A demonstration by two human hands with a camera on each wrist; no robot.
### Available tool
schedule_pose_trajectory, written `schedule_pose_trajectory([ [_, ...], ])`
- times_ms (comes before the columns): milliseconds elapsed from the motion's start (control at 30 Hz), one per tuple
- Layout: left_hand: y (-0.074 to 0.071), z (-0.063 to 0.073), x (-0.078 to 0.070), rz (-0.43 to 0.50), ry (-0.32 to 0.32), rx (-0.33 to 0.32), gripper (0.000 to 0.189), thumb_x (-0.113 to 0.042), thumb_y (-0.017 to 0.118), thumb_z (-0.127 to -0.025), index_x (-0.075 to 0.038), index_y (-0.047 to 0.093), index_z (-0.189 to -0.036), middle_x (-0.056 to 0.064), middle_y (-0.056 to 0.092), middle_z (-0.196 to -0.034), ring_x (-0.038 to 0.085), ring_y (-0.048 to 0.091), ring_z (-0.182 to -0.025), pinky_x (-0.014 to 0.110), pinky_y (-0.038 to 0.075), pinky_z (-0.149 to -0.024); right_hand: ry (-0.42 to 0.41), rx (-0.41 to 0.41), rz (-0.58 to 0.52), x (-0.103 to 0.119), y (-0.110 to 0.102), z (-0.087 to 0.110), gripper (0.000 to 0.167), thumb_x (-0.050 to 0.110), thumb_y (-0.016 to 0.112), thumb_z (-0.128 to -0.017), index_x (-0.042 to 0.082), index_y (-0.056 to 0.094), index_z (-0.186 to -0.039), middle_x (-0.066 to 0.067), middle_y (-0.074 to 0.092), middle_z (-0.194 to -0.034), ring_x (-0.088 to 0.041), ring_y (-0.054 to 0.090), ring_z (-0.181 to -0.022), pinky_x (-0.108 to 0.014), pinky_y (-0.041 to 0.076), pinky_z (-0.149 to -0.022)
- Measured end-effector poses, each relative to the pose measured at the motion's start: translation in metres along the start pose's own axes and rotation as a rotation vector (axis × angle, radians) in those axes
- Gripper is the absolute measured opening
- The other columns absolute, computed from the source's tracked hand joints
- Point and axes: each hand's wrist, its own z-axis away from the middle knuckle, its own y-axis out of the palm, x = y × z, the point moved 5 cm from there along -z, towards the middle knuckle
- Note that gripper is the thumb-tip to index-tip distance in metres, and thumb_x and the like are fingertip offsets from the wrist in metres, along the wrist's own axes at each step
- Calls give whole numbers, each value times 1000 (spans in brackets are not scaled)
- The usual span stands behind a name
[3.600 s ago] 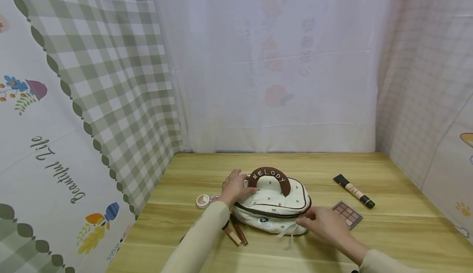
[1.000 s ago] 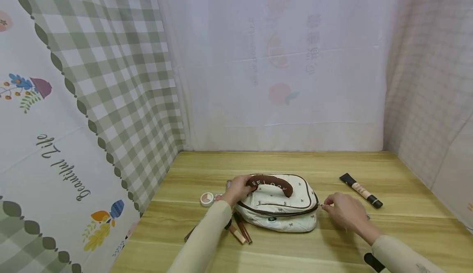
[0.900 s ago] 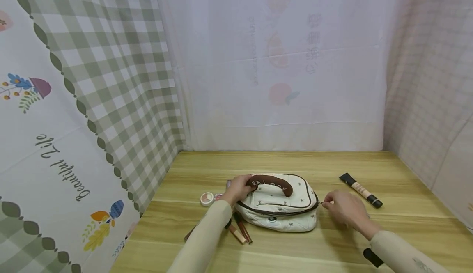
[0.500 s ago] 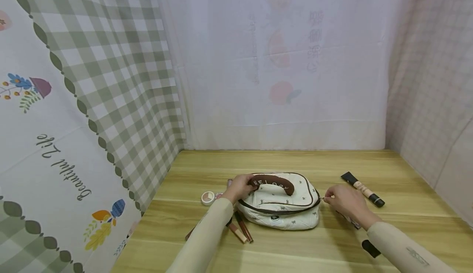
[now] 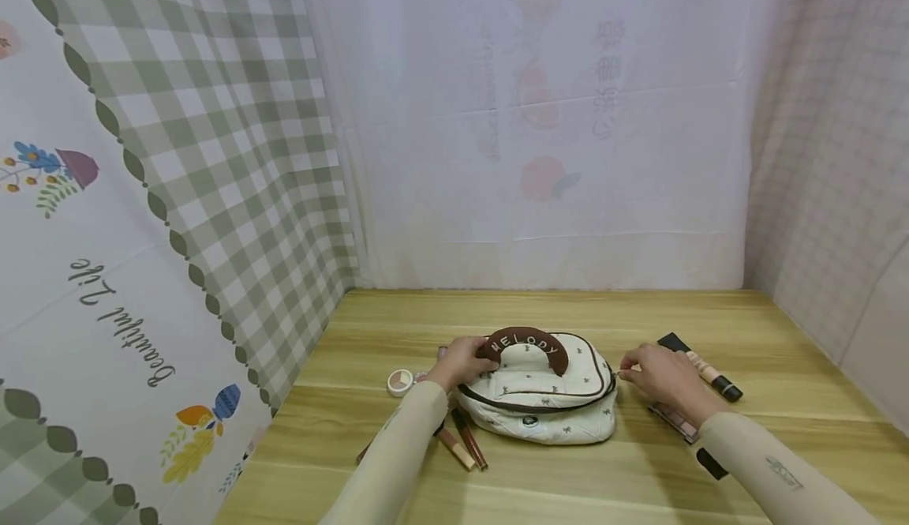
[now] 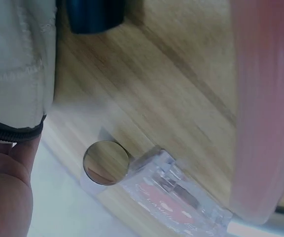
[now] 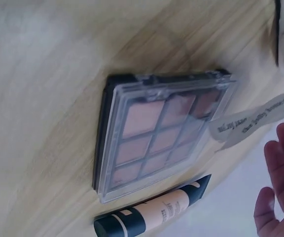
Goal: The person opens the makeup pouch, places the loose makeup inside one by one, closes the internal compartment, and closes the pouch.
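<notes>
A cream cosmetic bag [image 5: 540,422] with small bow prints stands mid-table; its brown padded handle [image 5: 521,335] reads "MELODY" and arches upright. My left hand [image 5: 460,363] grips the bag's left end beside the handle; in the left wrist view, the left hand [image 6: 6,192] has its fingers at the dark zipper edge [image 6: 14,134]. At the bag's right end my right hand [image 5: 663,375] pinches the zipper pull [image 5: 616,376]. A printed ribbon [image 7: 255,118] trails near the right fingers in the right wrist view. The bag's inside is hidden.
Right of the bag lie an eyeshadow palette [image 5: 675,422], partly under the right forearm, a cosmetic tube [image 5: 710,371] and a black object [image 5: 712,463]. Left are a round compact [image 5: 400,382], a clear case [image 6: 169,195] and several slim makeup tubes [image 5: 469,440].
Since the earliest frame, my right hand has moved from the bag's front right corner round to its right end, lately drifting farther back. The handle sagged, then rose again. The left hand keeps its grip.
</notes>
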Motion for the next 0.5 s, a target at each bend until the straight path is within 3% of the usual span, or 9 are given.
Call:
schedule_pose_trajectory([
  [100, 0, 1, 1, -3, -1, 21, 22, -32, 82, -82, -25, 72, -100, -13, 70, -87, 14, 62, -91, 51, 33, -90, -7, 27, -29, 0, 1, -1, 5, 24, 74, -88, 20, 72, -86, -5, 69, -93, -21, 60, -74, -45, 43, -60],
  [300, 2, -1, -3, -118, 39, 35, 23, -29, 86, -78, -24, 70, -94, -12, 66, -83, 11, 58, -81, 46, 36, -83, -43, 65, -61, -2, -1, -3, 4, 24, 73, -89, 20, 73, -86, -1, 67, -90, -20, 61, -77, -48, 46, -65],
  [500, 2, -2, -3, -119, 81, 53, 19, -23, 83, -82, -21, 72, -96, -9, 70, -86, 9, 57, -79, 40, 37, -79, -77, 56, 5, -5, -7, -12, 6, 24, 74, -88, 18, 74, -87, -3, 66, -91, -25, 64, -79, -51, 48, -66],
])
